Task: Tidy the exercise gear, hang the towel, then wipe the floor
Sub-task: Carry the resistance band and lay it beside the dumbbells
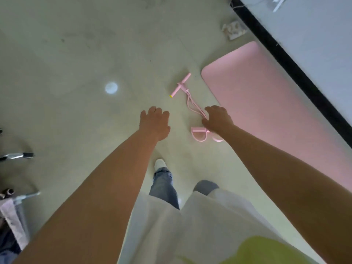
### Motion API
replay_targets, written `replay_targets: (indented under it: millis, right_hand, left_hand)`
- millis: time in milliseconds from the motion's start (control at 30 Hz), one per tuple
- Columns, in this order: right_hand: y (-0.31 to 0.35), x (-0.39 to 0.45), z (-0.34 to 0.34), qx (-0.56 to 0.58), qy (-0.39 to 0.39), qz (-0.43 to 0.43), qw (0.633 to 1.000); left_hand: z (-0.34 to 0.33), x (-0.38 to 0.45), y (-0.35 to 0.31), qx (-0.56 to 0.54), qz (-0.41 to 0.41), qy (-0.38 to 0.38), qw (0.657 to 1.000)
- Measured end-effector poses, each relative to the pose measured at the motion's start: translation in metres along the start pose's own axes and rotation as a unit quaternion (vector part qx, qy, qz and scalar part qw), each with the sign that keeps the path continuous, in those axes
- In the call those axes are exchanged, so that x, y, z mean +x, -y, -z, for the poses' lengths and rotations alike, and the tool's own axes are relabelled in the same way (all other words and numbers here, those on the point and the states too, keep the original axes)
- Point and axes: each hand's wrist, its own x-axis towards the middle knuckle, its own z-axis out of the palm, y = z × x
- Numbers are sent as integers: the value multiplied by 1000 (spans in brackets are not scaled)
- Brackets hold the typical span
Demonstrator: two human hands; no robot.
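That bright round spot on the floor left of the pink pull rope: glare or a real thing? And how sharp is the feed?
Head view: the spot looks like reflected light on the shiny floor, though I cannot rule out an object; the whole picture is soft, with wide-angle bending at the edges; the pull rope stays readable.

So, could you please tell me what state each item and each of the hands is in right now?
Pink mat: unrolled, flat on the floor along the wall.
Pedal puller: lying on the floor beside the mat, cords slack.
Crumpled cloth: bunched on the floor near the wall.
Left hand: open, holding nothing.
Right hand: open, reaching over the puller's cords, grasping nothing.
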Motion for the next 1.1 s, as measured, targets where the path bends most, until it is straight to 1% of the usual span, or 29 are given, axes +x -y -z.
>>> replay_targets:
  millis: [133, 200, 267, 367, 533, 700, 800, 933, 1033, 1100]
  right_hand:
    - [24, 38, -6, 34, 26, -53, 998]
    - [24, 50, -9, 47, 35, -73, 996]
    - [18, 73, -12, 70, 41, -114, 990]
    - [7, 107, -17, 108, 55, -160, 980]
    - [-12, 167, -16, 144, 86, -207, 964]
    - [-35, 212, -21, 175, 129, -276, 936]
    - [-41, 241, -28, 200, 141, -303, 921]
    - [-53, 297, -48, 272, 107, -321, 901]
    - [-65, 334, -80, 297, 93, -354, 882]
    - [-72, 358, -111, 312, 115, -366, 869]
  left_hand:
    - [21, 63, 41, 34, -40, 38, 998]
    - [25, 86, 50, 49, -52, 51, 996]
    - [32, 125, 53, 72, -83, 61, 992]
    - [41, 177, 48, 98, -125, 80, 984]
    - [56, 259, 27, 140, -187, 109, 966]
    - [57, 336, 5, 163, -234, 114, 952]
    - [45, 372, -2, 196, -260, 131, 936]
    - [4, 442, -34, 225, -292, 164, 915]
    - [-32, 484, -57, 235, -337, 181, 894]
    - [-59, 511, -62, 238, -354, 190, 884]
